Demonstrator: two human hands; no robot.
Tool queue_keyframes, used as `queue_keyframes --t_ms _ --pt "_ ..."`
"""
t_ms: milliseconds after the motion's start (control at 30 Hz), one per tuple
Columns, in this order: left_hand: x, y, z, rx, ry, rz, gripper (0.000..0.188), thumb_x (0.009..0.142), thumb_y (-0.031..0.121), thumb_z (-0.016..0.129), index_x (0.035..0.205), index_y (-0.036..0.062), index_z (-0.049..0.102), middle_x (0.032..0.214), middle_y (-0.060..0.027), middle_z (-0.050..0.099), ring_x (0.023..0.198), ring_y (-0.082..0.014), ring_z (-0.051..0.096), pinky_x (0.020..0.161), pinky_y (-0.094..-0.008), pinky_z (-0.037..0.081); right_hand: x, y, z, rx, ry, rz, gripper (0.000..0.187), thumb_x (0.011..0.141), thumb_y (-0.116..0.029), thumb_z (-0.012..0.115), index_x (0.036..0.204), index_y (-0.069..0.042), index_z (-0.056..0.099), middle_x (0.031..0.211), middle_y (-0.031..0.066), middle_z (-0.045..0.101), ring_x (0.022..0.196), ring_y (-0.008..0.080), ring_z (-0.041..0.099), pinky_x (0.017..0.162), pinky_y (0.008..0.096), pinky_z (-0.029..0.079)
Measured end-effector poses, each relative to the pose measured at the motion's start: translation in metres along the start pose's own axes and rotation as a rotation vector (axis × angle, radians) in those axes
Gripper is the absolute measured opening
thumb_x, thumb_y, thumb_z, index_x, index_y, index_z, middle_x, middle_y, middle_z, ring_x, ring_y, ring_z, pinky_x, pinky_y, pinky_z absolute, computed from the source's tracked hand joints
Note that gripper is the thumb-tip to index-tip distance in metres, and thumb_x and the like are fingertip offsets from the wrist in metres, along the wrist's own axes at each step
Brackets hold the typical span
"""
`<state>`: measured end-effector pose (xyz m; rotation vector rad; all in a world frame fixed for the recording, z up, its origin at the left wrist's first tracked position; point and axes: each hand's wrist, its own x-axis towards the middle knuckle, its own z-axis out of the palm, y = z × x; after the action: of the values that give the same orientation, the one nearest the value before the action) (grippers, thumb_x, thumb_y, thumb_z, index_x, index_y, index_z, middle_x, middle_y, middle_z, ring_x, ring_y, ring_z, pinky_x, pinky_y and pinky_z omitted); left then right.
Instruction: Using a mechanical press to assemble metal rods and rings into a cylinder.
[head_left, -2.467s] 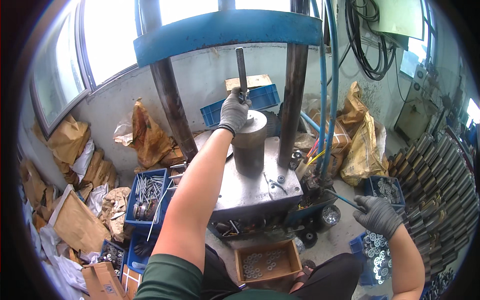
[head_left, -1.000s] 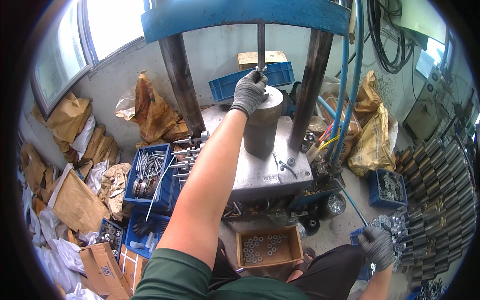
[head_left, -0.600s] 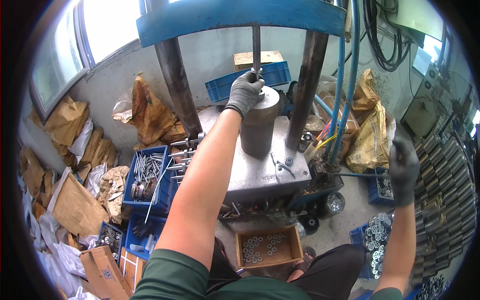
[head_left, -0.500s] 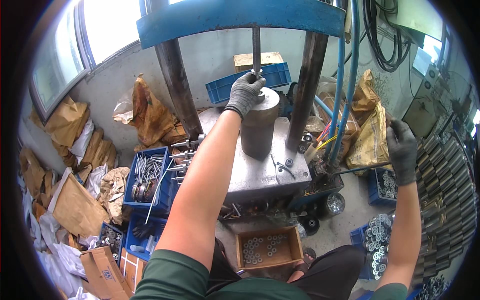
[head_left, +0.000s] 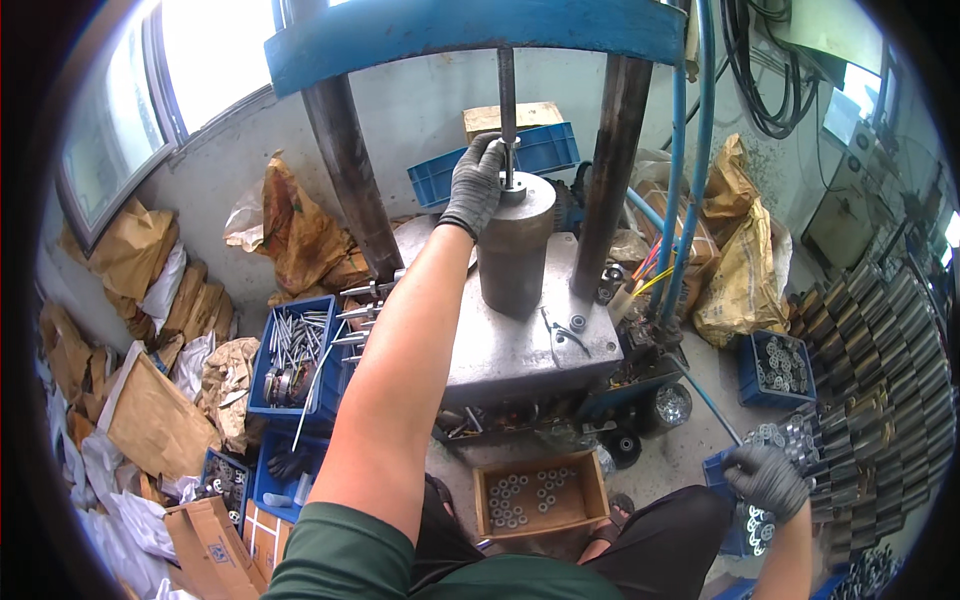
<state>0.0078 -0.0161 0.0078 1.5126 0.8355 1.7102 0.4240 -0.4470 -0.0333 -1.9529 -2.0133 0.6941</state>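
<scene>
My left hand point(head_left: 474, 186), in a grey glove, reaches up to the press with its fingers closed around a slim metal shaft point(head_left: 509, 165). The shaft stands upright beneath the narrow press ram point(head_left: 507, 90). Its lower end meets a dark ring on top of a thick steel cylinder point(head_left: 516, 245), which stands on the metal press table point(head_left: 490, 365). Low on the right, my gloved right hand point(head_left: 766, 482) is closed at the end of a thin blue lever point(head_left: 708, 402). Its palm side is hidden.
Pliers point(head_left: 566, 335) and a small bearing lie on the press table. A wooden tray point(head_left: 482, 500) of small rings sits between my feet. Blue bins of rods point(head_left: 333, 310) and round parts point(head_left: 750, 385) flank me. Stacked dark tubes point(head_left: 890, 380) line the right; paper sacks fill the left.
My right hand has come down toward me, and the lever has swung down with it. The left hand has shifted slightly left, so the shaft and dark ring show more.
</scene>
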Motion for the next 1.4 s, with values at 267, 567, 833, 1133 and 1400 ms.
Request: queue_keyframes --t_ms 267,567,833,1133,1400 --pt "-0.002 0.002 0.000 0.054 -0.041 -0.058 0.033 0.107 0.035 0.058 0.124 0.0088 0.068 0.089 -0.0025 0.068 0.080 -0.0101 0.061 0.074 -0.0278 0.052 -0.007 -0.008 0.016 -0.142 0.023 0.022 0.025 0.085 -0.027 0.068 0.090 -0.003 0.073 0.085 0.0220 0.070 0.082 0.0416 0.070 0.074 0.0478 0.056" --pt "0.001 0.000 -0.005 0.053 -0.070 -0.101 0.033 0.105 0.032 0.060 0.121 0.0047 0.068 0.087 -0.0039 0.069 0.078 -0.0109 0.064 0.076 -0.0281 0.053 0.005 -0.006 0.000 -0.157 0.003 -0.071 0.027 0.087 -0.025 0.067 0.103 -0.005 0.076 0.086 0.0199 0.073 0.082 0.0399 0.071 0.078 0.0452 0.058" --pt "0.002 -0.001 -0.007 0.056 -0.077 -0.124 0.033 0.104 0.030 0.060 0.120 0.0023 0.068 0.087 -0.0042 0.069 0.078 -0.0116 0.064 0.075 -0.0279 0.053 0.013 -0.015 -0.014 -0.162 0.175 -0.146 0.027 0.084 -0.015 0.068 0.107 -0.004 0.076 0.092 0.0185 0.074 0.088 0.0379 0.071 0.084 0.0444 0.057" --pt "0.003 -0.002 -0.004 -0.006 -0.081 -0.155 0.029 0.103 0.028 0.060 0.112 0.0019 0.069 0.084 -0.0048 0.068 0.076 -0.0120 0.064 0.074 -0.0284 0.054 0.011 -0.007 -0.016 -0.207 -0.022 -0.096 0.030 0.088 -0.021 0.064 0.113 -0.006 0.075 0.098 0.0186 0.074 0.091 0.0382 0.072 0.084 0.0452 0.057" --pt "0.004 -0.003 -0.007 0.048 -0.073 -0.121 0.027 0.103 0.025 0.058 0.109 0.0013 0.069 0.083 -0.0049 0.068 0.074 -0.0126 0.063 0.073 -0.0292 0.053 0.012 -0.011 -0.018 -0.211 -0.082 -0.111 0.027 0.088 -0.020 0.065 0.110 -0.008 0.075 0.097 0.0186 0.075 0.090 0.0383 0.071 0.082 0.0461 0.057"
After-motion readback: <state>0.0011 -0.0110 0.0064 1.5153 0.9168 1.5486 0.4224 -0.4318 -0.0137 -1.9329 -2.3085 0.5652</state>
